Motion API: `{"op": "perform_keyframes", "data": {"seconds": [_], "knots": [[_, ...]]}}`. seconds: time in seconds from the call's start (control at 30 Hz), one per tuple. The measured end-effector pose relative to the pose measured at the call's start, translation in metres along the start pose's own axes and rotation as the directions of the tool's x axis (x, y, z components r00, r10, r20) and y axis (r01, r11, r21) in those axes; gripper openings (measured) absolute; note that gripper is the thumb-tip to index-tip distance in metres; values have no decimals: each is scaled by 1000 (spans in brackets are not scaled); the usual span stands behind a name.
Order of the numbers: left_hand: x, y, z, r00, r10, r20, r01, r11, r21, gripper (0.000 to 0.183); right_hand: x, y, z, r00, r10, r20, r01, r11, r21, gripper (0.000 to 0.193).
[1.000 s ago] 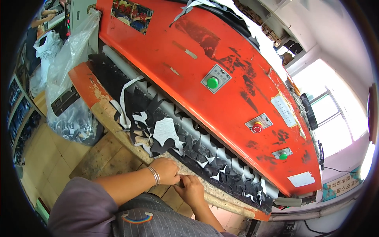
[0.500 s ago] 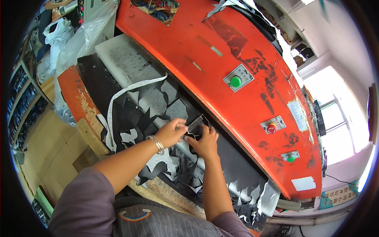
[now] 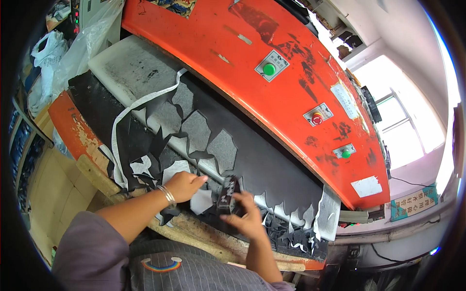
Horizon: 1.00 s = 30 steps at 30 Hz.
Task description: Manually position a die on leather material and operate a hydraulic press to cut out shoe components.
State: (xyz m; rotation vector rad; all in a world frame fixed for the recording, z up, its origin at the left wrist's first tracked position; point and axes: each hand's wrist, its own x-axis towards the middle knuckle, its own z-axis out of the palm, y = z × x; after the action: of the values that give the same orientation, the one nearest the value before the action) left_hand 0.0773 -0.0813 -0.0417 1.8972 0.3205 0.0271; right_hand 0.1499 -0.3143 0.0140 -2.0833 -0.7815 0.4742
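Head view:
1. Right hand [image 3: 246,217]: partly closed, blurred; thumb and fingers around the lower right part of a dark block.
2. Dark block [image 3: 228,194]: pale marks on its upper face; located at the near edge of the white board, between the two hands.
3. Left hand [image 3: 185,187]: loosely open, fingers pointing toward the block but apart from it; nothing seen in its hold, underside hidden. Silver bangles [image 3: 167,195] at the wrist.
4. Pale piece [image 3: 201,202]: angular, between left hand and block.
5. Dark sheet [image 3: 267,169]: spread over the white board [image 3: 114,60]; jagged near edge, grey angular shapes [image 3: 223,150] along it.
6. White-edged strip [image 3: 125,112]: curving across the board's left part.
7. Scraps [image 3: 293,237]: black and white, heaped along the near side.
8. Red machine [image 3: 213,43]: beyond the sheet; two green buttons [image 3: 269,69], one red button [image 3: 316,119].
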Motion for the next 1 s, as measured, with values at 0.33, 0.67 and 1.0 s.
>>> {"op": "perform_keyframes", "data": {"seconds": [0.33,0.67,1.0], "knots": [[-15,84,-60,981,195,-18,-152,816,558,50,83,37,-62,966,64,-251,-176,873,-454,61],[75,38,75,966,257,-8,-240,912,332,67,34,86,-33,925,-17,-379,-181,858,-481,97],[82,21,83,908,413,-72,-374,875,307,68,37,100,-30,902,-88,-422,-167,830,-532,86]]}}
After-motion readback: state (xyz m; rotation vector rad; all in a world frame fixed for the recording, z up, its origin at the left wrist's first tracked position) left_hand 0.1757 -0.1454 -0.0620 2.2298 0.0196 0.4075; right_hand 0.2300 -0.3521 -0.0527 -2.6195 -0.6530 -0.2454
